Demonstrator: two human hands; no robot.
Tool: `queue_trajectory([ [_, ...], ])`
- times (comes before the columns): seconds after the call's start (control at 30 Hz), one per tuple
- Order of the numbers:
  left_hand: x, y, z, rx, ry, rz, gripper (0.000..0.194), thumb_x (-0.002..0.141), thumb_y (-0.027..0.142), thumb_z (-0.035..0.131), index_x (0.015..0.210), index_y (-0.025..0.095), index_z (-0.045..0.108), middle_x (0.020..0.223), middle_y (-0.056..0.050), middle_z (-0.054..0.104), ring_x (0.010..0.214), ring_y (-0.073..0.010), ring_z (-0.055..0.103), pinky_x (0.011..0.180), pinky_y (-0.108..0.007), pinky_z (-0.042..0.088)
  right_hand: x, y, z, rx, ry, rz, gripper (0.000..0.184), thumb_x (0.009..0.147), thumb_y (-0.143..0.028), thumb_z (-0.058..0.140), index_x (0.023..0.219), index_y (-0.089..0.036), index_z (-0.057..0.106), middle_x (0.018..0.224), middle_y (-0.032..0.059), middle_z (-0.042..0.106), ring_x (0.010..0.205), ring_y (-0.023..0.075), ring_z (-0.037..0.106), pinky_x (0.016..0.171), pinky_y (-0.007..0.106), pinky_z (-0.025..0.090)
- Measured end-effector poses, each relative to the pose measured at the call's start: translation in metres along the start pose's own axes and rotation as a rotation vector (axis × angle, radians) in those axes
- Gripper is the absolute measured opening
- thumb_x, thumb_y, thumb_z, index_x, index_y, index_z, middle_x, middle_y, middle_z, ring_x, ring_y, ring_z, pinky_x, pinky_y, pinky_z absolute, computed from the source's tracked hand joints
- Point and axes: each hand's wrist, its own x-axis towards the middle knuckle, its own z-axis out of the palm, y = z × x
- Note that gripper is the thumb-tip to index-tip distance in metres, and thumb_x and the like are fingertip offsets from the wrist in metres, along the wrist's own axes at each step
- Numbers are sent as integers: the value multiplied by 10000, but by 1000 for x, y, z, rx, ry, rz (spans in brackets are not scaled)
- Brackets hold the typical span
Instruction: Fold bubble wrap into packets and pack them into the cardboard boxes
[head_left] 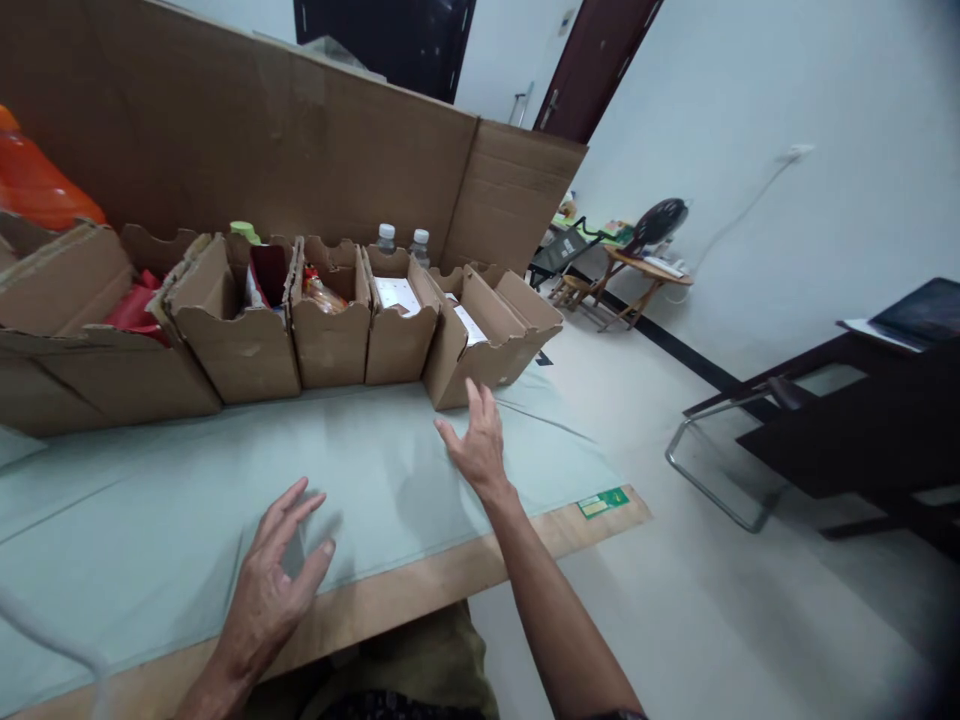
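Evidently, both hands hover open; both empty.

The orange bottle runs off my left edge; the cardboard bins' walls partly hide their contents.

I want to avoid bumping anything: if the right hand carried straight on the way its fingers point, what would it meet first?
Probably the near wall of the cardboard bin angled at the row's right end, just beyond the fingertips of the right hand; the exact gap is unclear.
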Motion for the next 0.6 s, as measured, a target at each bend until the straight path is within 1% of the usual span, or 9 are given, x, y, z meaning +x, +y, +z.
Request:
queue_trajectory([
  [0.07, 0, 0, 0, 11, -2, -4, 393, 892, 457, 612, 1224, 268, 701, 1496, -102, 570, 1371, -355, 550, 1055, -558, 533, 7, -3, 2, -22, -66, -11, 746, 892, -359, 652, 1546, -118, 387, 1584, 262, 370, 1472, 371, 386, 1159, 527, 381],
  [0.13, 0, 0, 1, 16, 1, -1, 390, 893, 456, 611, 1221, 267, 703, 1491, -102, 573, 1372, -356, 549, 1050, -552, 538, 19, -5, 4, -43, -106, 8, 755, 887, -331, 664, 1549, -95, 389, 1597, 275, 340, 1467, 382, 392, 1154, 511, 383],
  [0.2, 0, -1, 2, 18, 4, -3, 387, 894, 454, 608, 1219, 266, 703, 1488, -101, 575, 1363, -352, 558, 1053, -550, 537, 32, -6, 8, -60, -142, 26, 767, 881, -312, 669, 1559, -101, 379, 1610, 274, 326, 1449, 392, 415, 1131, 514, 401],
  [0.33, -1, -2, 4, 7, 16, -13, 389, 895, 463, 600, 1219, 270, 694, 1493, -103, 571, 1365, -351, 557, 1071, -572, 518, 48, -4, 16, -102, -170, 17, 763, 879, -276, 642, 1569, -125, 353, 1645, 261, 297, 1415, 399, 455, 1083, 542, 429],
  [0.47, -2, -3, 5, 6, 11, -7, 404, 895, 454, 613, 1251, 273, 674, 1502, -107, 559, 1384, -344, 539, 1110, -581, 485, 52, 2, 19, -131, -198, -14, 766, 863, -249, 632, 1561, -97, 357, 1661, 258, 278, 1399, 391, 470, 1073, 536, 432],
  [0.53, -2, -4, 5, 6, 12, 0, 405, 902, 445, 608, 1265, 274, 667, 1505, -109, 554, 1386, -340, 537, 1114, -579, 482, 51, 3, 16, -120, -186, -28, 714, 869, -250, 615, 1535, -106, 405, 1643, 243, 329, 1392, 384, 475, 1069, 539, 432],
  [0.6, -2, -3, 6, 9, 13, -1, 401, 906, 438, 601, 1268, 277, 666, 1501, -107, 559, 1378, -337, 546, 1099, -572, 500, 51, -2, 10, -102, -128, -46, 596, 891, -254, 581, 1469, -132, 502, 1594, 216, 426, 1385, 371, 482, 1078, 540, 425],
])
